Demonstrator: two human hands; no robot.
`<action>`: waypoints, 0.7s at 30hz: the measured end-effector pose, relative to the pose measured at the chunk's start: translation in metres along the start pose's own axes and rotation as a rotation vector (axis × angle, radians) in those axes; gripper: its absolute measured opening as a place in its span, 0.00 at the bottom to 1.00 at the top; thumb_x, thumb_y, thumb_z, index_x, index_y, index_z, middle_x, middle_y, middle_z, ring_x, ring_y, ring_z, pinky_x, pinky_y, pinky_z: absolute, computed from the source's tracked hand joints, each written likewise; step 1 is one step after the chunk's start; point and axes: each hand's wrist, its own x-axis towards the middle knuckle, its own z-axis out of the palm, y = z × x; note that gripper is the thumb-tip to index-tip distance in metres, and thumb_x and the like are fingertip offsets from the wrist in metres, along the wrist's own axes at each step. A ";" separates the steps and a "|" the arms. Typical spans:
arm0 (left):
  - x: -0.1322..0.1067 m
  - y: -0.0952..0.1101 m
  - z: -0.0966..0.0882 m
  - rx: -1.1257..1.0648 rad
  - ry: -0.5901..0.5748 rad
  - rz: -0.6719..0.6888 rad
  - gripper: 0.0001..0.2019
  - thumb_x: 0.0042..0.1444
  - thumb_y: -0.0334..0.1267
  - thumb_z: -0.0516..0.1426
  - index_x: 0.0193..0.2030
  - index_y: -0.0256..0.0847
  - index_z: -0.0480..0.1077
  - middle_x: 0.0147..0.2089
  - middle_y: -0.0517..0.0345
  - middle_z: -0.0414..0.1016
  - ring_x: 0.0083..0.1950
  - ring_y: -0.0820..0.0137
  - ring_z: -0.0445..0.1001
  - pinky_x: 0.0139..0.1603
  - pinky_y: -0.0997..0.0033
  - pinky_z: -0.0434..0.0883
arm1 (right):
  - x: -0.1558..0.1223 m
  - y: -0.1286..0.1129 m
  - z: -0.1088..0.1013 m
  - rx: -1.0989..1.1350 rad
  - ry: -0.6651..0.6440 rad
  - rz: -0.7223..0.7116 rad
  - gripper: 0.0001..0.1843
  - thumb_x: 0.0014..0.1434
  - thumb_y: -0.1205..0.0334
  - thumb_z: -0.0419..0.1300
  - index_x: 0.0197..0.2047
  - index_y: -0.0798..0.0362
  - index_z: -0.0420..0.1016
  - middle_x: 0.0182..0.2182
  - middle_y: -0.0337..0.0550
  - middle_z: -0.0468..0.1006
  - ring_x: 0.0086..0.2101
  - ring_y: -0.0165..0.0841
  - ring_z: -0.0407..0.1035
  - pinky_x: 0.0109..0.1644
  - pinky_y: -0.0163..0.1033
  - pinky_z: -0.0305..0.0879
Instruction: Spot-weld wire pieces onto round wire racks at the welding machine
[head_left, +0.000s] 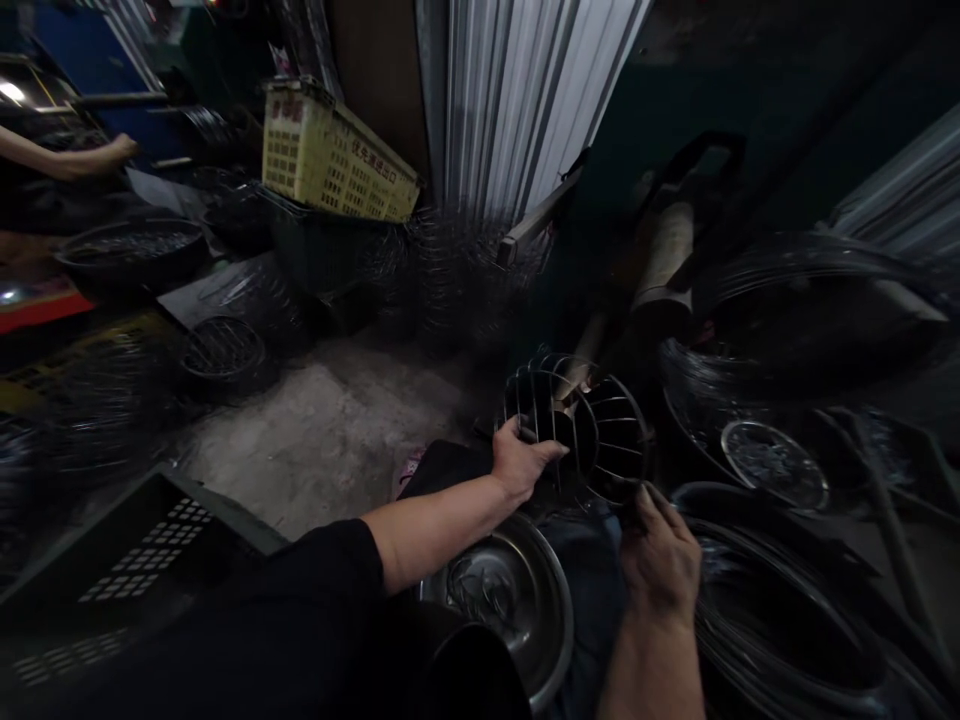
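Close up, left hand [525,464] has its fingers curled around the near-left wires of a round, silver-grey metal wire cage [576,432], thumb stretched out. Right hand [664,550] pinches the cage's lower right rim, thumb and fingers nearly together. Cage held above a round, shiny steel bowl [553,640] containing loose wire pieces. Yellow perforated plastic crate [341,158] beyond, tilted.

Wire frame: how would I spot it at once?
Find the tall, pale corrugated sheet at the top centre. Below it, the left hand and right hand hold the wire frame. Unlike the solid-walled metal basin lower down, it is an open round cage of thin bars.
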 end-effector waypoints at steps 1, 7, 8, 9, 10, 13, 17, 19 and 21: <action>0.000 -0.002 -0.002 -0.024 0.023 -0.047 0.20 0.30 0.26 0.70 0.28 0.39 0.65 0.25 0.68 0.63 0.28 0.77 0.63 0.29 0.75 0.61 | -0.002 -0.002 0.002 0.026 0.009 0.017 0.21 0.44 0.47 0.74 0.37 0.51 0.82 0.38 0.47 0.84 0.40 0.42 0.79 0.41 0.45 0.79; 0.005 -0.007 -0.004 -0.335 -0.085 -0.215 0.21 0.31 0.28 0.68 0.33 0.40 0.65 0.26 0.66 0.69 0.26 0.76 0.68 0.27 0.76 0.61 | -0.009 -0.021 0.015 0.078 -0.055 0.069 0.25 0.37 0.51 0.77 0.39 0.53 0.84 0.36 0.44 0.84 0.37 0.35 0.78 0.42 0.38 0.77; 0.007 -0.008 -0.004 -0.352 -0.111 -0.225 0.20 0.31 0.29 0.68 0.33 0.40 0.66 0.26 0.66 0.70 0.26 0.76 0.69 0.27 0.76 0.61 | -0.009 -0.023 0.016 0.061 -0.072 0.058 0.26 0.37 0.50 0.78 0.39 0.54 0.84 0.36 0.45 0.84 0.37 0.36 0.78 0.42 0.38 0.77; 0.010 -0.010 -0.003 -0.353 -0.135 -0.237 0.19 0.32 0.30 0.68 0.32 0.39 0.66 0.26 0.65 0.70 0.26 0.76 0.69 0.27 0.76 0.61 | -0.007 -0.023 0.017 0.043 -0.087 0.045 0.27 0.37 0.50 0.78 0.40 0.54 0.85 0.36 0.46 0.84 0.37 0.36 0.78 0.42 0.39 0.77; 0.013 -0.012 -0.002 -0.343 -0.160 -0.254 0.17 0.34 0.30 0.67 0.31 0.38 0.67 0.26 0.64 0.71 0.26 0.76 0.69 0.27 0.76 0.61 | -0.005 -0.022 0.016 0.021 -0.096 0.033 0.28 0.36 0.49 0.78 0.40 0.55 0.85 0.36 0.46 0.84 0.37 0.37 0.78 0.43 0.40 0.77; 0.024 -0.017 -0.002 -0.273 -0.242 -0.337 0.12 0.35 0.28 0.67 0.27 0.35 0.70 0.23 0.59 0.72 0.25 0.74 0.70 0.27 0.74 0.62 | 0.003 -0.015 0.012 -0.053 -0.102 0.020 0.28 0.35 0.48 0.79 0.39 0.55 0.85 0.37 0.48 0.84 0.37 0.39 0.78 0.45 0.44 0.77; 0.032 -0.018 -0.004 -0.272 -0.322 -0.399 0.11 0.35 0.22 0.65 0.28 0.33 0.73 0.27 0.55 0.76 0.29 0.72 0.74 0.36 0.71 0.68 | 0.013 -0.014 0.006 -0.111 -0.127 -0.067 0.25 0.37 0.46 0.77 0.37 0.54 0.86 0.36 0.48 0.84 0.37 0.41 0.78 0.47 0.48 0.76; 0.033 -0.017 -0.003 -0.311 -0.321 -0.402 0.12 0.36 0.22 0.65 0.30 0.34 0.73 0.29 0.56 0.77 0.31 0.72 0.75 0.42 0.68 0.71 | 0.018 -0.020 0.008 -0.168 -0.141 -0.170 0.23 0.39 0.45 0.77 0.35 0.52 0.86 0.37 0.48 0.84 0.39 0.42 0.78 0.49 0.49 0.75; 0.033 -0.018 0.000 -0.369 -0.316 -0.404 0.13 0.36 0.23 0.66 0.31 0.35 0.73 0.30 0.56 0.77 0.33 0.71 0.76 0.46 0.65 0.71 | 0.024 -0.030 0.012 -0.219 -0.158 -0.247 0.22 0.41 0.45 0.76 0.35 0.52 0.86 0.38 0.49 0.84 0.40 0.44 0.78 0.51 0.50 0.75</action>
